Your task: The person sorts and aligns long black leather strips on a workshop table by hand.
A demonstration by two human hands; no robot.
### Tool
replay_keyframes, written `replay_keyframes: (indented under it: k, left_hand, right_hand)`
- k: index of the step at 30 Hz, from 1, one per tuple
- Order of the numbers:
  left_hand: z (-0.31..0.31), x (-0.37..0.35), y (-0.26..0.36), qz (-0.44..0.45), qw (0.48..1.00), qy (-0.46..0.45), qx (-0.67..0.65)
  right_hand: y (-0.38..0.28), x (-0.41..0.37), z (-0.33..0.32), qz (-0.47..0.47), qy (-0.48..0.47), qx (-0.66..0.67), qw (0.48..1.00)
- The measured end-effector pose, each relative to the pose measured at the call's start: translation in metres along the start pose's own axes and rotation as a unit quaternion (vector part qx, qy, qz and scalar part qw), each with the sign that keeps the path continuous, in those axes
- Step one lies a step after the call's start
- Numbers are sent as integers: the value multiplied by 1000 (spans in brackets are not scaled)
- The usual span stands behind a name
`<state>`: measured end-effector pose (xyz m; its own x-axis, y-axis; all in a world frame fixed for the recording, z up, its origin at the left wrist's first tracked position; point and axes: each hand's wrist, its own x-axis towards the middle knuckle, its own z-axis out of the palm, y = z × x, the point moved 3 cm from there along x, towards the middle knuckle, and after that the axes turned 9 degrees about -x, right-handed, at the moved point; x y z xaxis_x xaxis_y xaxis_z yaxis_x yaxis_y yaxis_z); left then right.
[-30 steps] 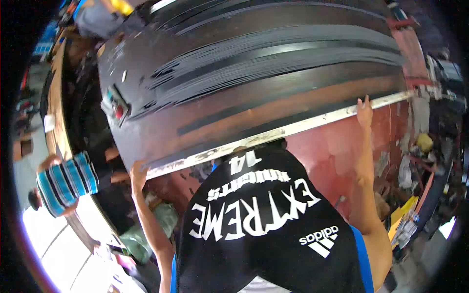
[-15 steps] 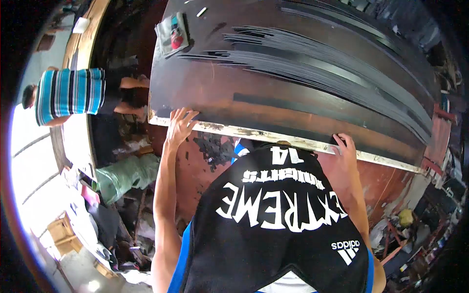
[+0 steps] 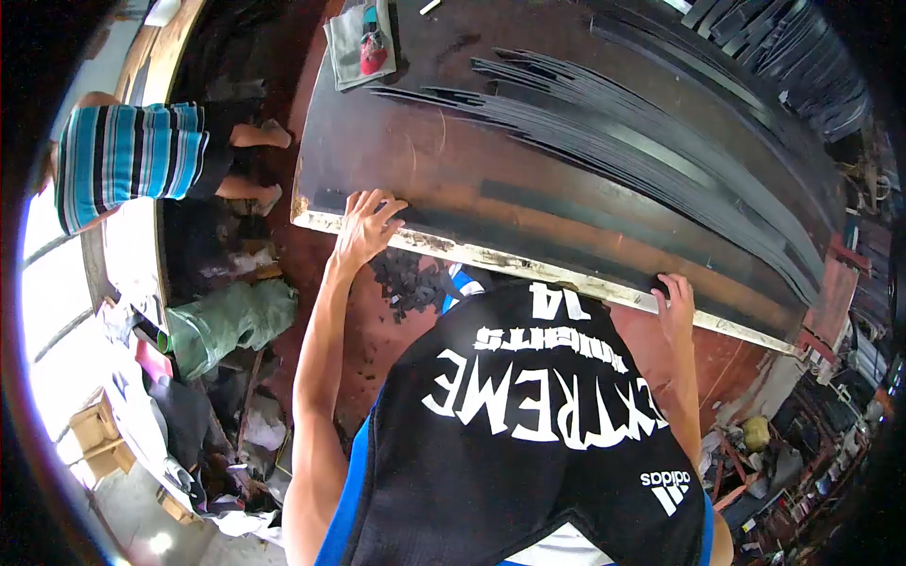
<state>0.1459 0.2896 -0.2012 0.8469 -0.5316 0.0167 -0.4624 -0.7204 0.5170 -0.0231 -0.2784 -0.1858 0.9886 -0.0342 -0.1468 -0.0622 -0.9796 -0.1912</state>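
A long black strip (image 3: 528, 243) lies along the near edge of a large dark tabletop (image 3: 429, 156), above the table's pale, worn front edge (image 3: 491, 257). My left hand (image 3: 368, 226) is at the left part of this edge, its bent fingers closed on the strip. Farther right, my right hand (image 3: 674, 300) curls over the same edge, with its fingertips on the black strip. The undersides of both hands are hidden. Beyond them, a bundle of thin dark strips (image 3: 613, 141) is fanned across the tabletop.
A folded grey cloth (image 3: 344, 47) with a red-and-teal item (image 3: 373, 55) lies at the far left corner. A person in a striped shirt (image 3: 132, 156) is off to the left. Black scraps (image 3: 411, 288) litter the floor below, and a green sack (image 3: 231, 325) stands lower left.
The view has shifted, so the table sits slightly right and the person farther left. My left hand's fingers are more bent now. Both hands remain at the table's near edge.
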Motion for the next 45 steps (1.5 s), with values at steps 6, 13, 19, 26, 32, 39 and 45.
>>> replay_keyframes:
  k: [6,13,19,26,32,39,45]
  left_hand:
    - [-14,24,-3,0,998,60,-34]
    - [-32,108,-25,2,982,180,-61]
    - [-22,153,-36,69,981,180,-10]
    - [-8,168,-36,105,983,151,10]
    - [-2,172,-36,114,982,146,42]
    - [5,173,-34,135,979,148,33]
    - [0,172,-29,124,981,148,18]
  right_hand:
    - [-20,17,-18,4,-3,-21,1000]
    - [-77,100,-35,-15,143,28,989]
    - [-134,174,-28,-71,182,70,978]
    - [-168,218,-8,-92,141,77,983]
    - [-174,227,2,-98,130,92,982]
    - [-171,229,4,-98,130,92,982]
    - [-168,229,5,-104,131,87,982]
